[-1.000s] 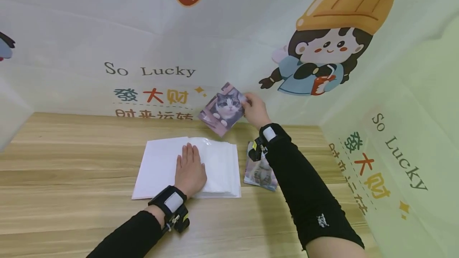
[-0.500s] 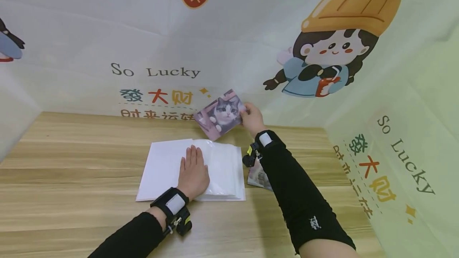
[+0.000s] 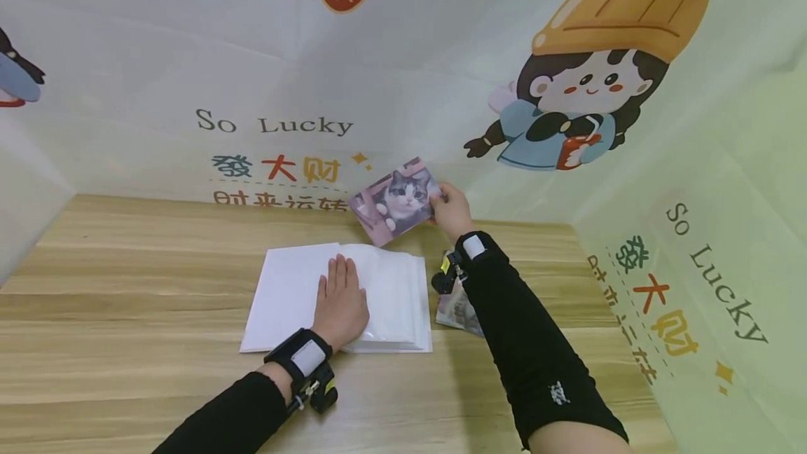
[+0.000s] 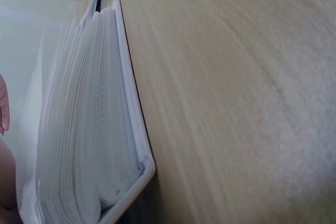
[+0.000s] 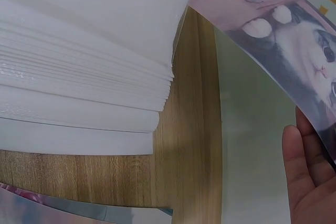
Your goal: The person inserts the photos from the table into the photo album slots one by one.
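A white photo album (image 3: pixel 394 293) lies open on the wooden table, with a thick stack of clear-sleeved pages on its right side. My left hand (image 3: pixel 340 307) rests flat near its fold, fingers straight and pointing away from me. Behind the album, my right hand (image 3: pixel 452 214) pinches the right edge of a cat photo (image 3: pixel 398 203), held up at a tilt with the picture facing me. The right wrist view shows this cat photo (image 5: pixel 294 40) close up, beside the layered page edges (image 5: pixel 84 66).
More printed photos (image 3: pixel 459 312) lie right of the album, partly hidden under my right forearm. A printed backdrop (image 3: pixel 403 90) with cartoon figures and lettering rises at the table's back edge and continues along the right side. The wooden table (image 3: pixel 126 286) stretches out to the left.
The cat photo has turned to lie more sideways and come slightly lower in my right hand. My left hand stays flat on the album. The head view has shifted a little.
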Demonstrator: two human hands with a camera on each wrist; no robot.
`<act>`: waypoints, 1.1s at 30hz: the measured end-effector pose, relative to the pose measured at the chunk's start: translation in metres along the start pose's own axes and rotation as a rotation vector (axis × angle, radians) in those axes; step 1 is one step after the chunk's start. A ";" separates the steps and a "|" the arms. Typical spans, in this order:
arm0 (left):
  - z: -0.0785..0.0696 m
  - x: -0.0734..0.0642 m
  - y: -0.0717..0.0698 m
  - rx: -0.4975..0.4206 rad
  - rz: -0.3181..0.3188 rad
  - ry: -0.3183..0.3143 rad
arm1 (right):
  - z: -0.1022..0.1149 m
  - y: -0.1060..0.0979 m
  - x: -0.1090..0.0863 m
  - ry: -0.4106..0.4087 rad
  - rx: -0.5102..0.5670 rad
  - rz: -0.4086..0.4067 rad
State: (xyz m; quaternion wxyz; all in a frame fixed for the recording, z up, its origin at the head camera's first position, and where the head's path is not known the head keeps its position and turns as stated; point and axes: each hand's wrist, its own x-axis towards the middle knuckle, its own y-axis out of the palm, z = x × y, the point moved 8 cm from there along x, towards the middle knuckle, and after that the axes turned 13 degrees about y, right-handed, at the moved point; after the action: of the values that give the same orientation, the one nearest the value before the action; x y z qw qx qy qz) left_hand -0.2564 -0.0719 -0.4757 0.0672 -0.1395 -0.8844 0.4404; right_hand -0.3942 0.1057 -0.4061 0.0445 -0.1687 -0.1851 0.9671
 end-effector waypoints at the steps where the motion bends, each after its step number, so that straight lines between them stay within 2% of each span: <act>1: 0.000 0.000 0.000 -0.001 -0.002 0.001 | 0.000 -0.001 0.000 -0.002 0.006 0.001; 8: 0.000 0.000 -0.002 -0.001 -0.009 0.003 | -0.004 -0.004 -0.002 -0.002 0.037 0.026; 18: 0.002 0.001 0.001 0.001 -0.006 -0.007 | -0.017 -0.014 0.005 0.026 0.033 -0.011; 28: 0.002 0.000 0.000 -0.016 -0.022 -0.006 | -0.015 -0.016 0.008 -0.013 0.043 -0.008; 33: 0.001 0.001 0.002 0.016 -0.026 -0.001 | -0.011 -0.012 0.004 -0.045 0.018 -0.021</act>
State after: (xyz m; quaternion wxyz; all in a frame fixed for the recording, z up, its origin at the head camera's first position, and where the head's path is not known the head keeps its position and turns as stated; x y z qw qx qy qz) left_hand -0.2576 -0.0717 -0.4778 0.0735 -0.1271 -0.8825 0.4467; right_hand -0.3937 0.1215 -0.4124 0.0520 -0.1443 -0.1790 0.9718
